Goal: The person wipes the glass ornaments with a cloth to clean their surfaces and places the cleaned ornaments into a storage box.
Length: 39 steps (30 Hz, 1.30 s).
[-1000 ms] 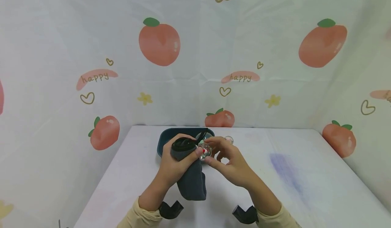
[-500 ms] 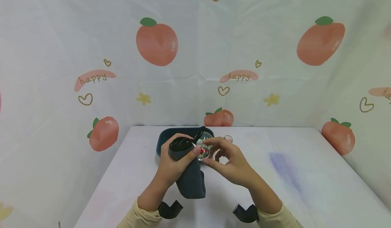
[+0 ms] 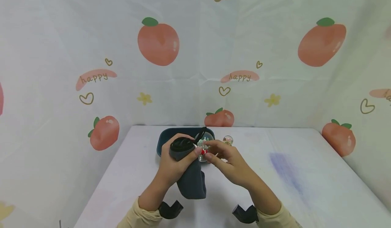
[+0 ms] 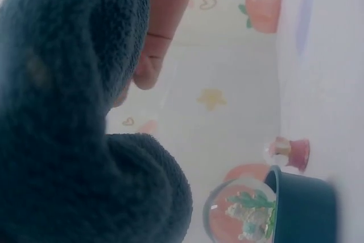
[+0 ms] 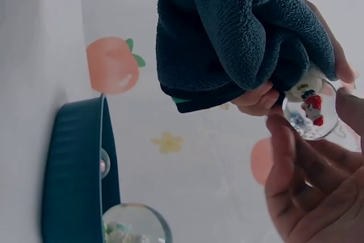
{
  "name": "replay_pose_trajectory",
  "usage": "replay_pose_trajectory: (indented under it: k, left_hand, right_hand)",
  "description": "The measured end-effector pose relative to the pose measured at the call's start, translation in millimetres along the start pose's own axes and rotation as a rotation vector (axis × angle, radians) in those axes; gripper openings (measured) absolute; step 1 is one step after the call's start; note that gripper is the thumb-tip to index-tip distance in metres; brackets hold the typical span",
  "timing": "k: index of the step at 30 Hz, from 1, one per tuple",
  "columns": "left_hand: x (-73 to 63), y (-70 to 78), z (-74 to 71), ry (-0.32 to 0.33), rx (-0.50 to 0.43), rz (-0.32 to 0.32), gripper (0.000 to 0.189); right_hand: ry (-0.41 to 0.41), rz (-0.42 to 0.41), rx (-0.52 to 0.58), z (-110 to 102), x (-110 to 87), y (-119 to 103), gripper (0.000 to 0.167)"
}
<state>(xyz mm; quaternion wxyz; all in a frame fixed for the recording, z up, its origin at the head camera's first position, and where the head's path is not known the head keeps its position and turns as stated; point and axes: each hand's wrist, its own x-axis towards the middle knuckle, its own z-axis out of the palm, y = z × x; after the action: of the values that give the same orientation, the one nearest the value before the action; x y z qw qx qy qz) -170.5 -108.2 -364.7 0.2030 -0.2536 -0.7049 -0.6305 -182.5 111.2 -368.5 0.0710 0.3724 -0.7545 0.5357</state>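
Left hand: here it is (image 3: 171, 167), curled firmly round a bunched towel, thumb tip right up beside a little glass ball.
Right hand: and in from the other side (image 3: 229, 160), a narrow pinch, thumb on one side of the ball and fingertips on the other.
Towel: dark blue, thick and fluffy (image 5: 227, 32), folded over in the left hand, one end hanging down.
Black strap: coiled on top of the towel (image 3: 182, 144), a loose end poking out towards the tray.
Glass ball: clear, with a red-and-white figure inside (image 5: 310, 109), up off the worktop (image 3: 244, 187) between the two hands, tucked against the towel's edge.
Tray: deep blue-green (image 5: 71, 169), sitting on the worktop behind the hands.
Big globe: in the tray (image 4: 242, 214), green and white shapes inside, its dome rising above the rim.
Pink-based globe: out on the worktop (image 4: 296, 153), just beside the tray.
Backdrop: white curtain (image 3: 195, 51), printed with peaches, hearts and "happy".
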Motion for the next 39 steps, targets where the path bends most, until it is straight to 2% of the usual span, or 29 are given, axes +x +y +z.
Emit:
replay_pose_trajectory:
  k: [5, 11, 21, 26, 33, 39]
  left_hand:
    - [0.0, 0.0, -0.5, -0.004, 0.004, 0.003, 0.031]
    - [0.0, -2.7, -0.5, -0.006, 0.01, 0.005, 0.03]
    - [-0.3, -1.7, -0.8, -0.013, 0.006, -0.002, 0.03]
    - [-0.5, -0.7, -0.9, -0.011, 0.004, -0.007, 0.028]
    - [-1.0, 0.6, 0.0, -0.01, 0.003, -0.017, 0.029]
    - [-0.3, 0.1, 0.6, -0.016, 0.009, -0.018, 0.029]
  right_hand:
    - [0.056, -0.102, -0.013, 1.2, 0.1, 1.9, 0.048]
    - [0.074, -0.163, 0.008, 2.7, -0.1, 3.7, 0.051]
    - [0.084, -0.171, 0.018, 5.0, 0.0, 3.5, 0.052]
    - [0.071, -0.136, -0.023, 3.6, 0.3, 3.1, 0.052]
    - [0.033, -0.022, -0.014, -0.3, -0.6, 2.8, 0.03]
    - [0.06, -0.05, -0.028, -0.8, -0.5, 3.0, 0.029]
